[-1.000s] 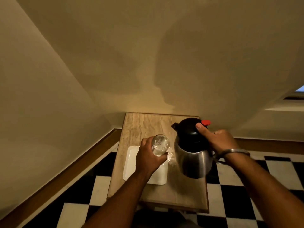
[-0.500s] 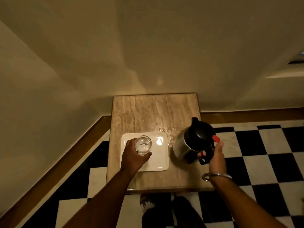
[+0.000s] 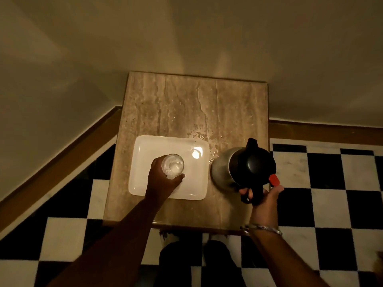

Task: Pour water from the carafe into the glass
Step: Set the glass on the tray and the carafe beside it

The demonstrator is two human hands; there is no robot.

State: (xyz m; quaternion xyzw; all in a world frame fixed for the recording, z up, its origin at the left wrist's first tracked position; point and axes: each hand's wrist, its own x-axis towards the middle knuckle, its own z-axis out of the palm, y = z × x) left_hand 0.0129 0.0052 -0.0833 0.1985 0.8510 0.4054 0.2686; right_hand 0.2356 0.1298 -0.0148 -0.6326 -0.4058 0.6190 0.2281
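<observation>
A steel carafe (image 3: 246, 167) with a black lid and a red lever stands at the right edge of a small marble table (image 3: 186, 104), its spout pointing away from me. My right hand (image 3: 262, 196) grips its black handle from the near side. A clear glass (image 3: 172, 165) stands upright over a white rectangular tray (image 3: 192, 183), and my left hand (image 3: 162, 181) is wrapped around it from the near left. Whether the glass rests on the tray or hovers just above it I cannot tell.
Water droplets (image 3: 202, 135) lie on the marble just beyond the tray's far right corner. Walls close in behind and to the left of the table. A black-and-white checkered floor (image 3: 331, 183) spreads to the right and near side, with my feet below the table's front edge.
The carafe has come down from beside the glass to the table's right edge, and my right hand slid from its lid to the handle. The glass moved left onto the tray. My view tilted downward.
</observation>
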